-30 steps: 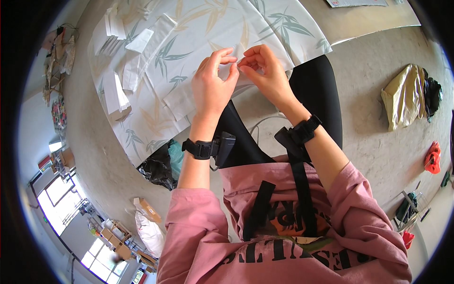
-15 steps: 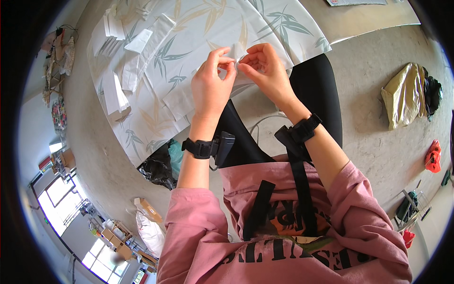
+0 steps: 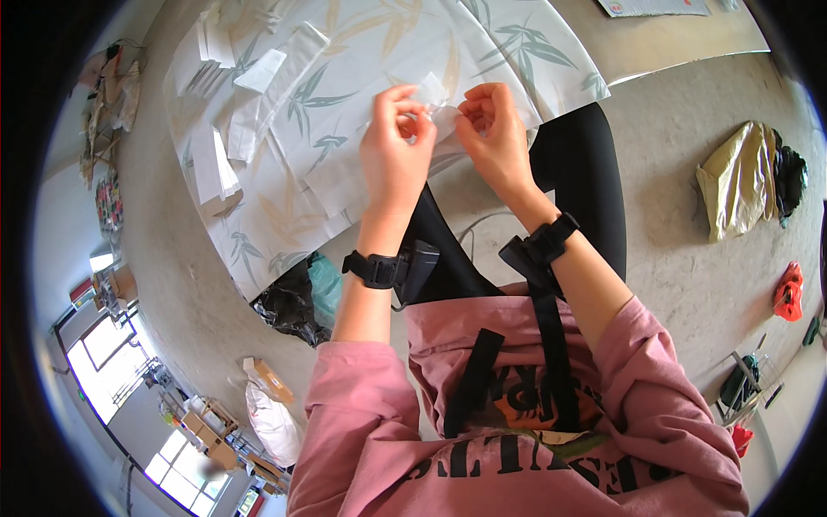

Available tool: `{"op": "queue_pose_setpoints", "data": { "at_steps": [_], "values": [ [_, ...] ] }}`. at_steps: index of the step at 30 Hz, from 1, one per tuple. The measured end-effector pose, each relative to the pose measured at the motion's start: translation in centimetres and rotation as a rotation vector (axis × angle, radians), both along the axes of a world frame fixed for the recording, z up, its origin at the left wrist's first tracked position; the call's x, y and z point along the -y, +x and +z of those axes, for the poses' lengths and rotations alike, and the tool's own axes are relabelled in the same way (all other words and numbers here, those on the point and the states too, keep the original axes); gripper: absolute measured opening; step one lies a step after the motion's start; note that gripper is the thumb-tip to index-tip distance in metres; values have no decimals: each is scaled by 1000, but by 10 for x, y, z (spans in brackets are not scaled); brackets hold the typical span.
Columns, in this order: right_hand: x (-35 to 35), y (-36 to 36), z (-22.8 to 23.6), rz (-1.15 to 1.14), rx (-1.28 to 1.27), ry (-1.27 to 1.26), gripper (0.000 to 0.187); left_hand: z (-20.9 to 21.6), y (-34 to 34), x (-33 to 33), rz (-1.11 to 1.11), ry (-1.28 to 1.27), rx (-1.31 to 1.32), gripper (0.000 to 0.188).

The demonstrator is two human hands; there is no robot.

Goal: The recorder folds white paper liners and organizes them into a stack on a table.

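Pinches a small, thin, whitish piece with the left hand, above the near part of the cloth-covered desk. Curls thumb and fingers together on the right hand, just right of it; cannot tell whether gripping too. Has white folded cards and a flat white packet farther left.

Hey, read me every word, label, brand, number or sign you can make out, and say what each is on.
Pink shirt: large dark lettering, partly hidden by black straps and folds; I'm leaving the wording out.
Grey sheet, top right: small marks, too small to read.
Leaf-patterned tablecloth: no lettering I can make out.
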State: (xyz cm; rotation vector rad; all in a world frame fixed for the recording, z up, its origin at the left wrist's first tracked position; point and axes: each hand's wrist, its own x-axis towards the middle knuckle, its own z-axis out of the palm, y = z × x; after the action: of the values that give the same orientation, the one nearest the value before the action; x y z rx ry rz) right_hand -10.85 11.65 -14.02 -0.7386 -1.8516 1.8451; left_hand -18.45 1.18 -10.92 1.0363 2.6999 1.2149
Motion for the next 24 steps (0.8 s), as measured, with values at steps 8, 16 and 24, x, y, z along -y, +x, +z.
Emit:
{"op": "queue_pose_setpoints", "data": {
  "at_steps": [8, 16, 24],
  "values": [
    [3, -7, -2, -127, 9, -34, 27, -19, -36, 94, 672, 1137, 868, 25],
    [3, 0, 31, -102, 99, 652, 42, 18, -9, 125, 806, 1162, 685, 22],
    [64, -5, 39, 237, -39, -246, 48, 65, 29, 24, 269, 459, 256, 21]
  ]
}}
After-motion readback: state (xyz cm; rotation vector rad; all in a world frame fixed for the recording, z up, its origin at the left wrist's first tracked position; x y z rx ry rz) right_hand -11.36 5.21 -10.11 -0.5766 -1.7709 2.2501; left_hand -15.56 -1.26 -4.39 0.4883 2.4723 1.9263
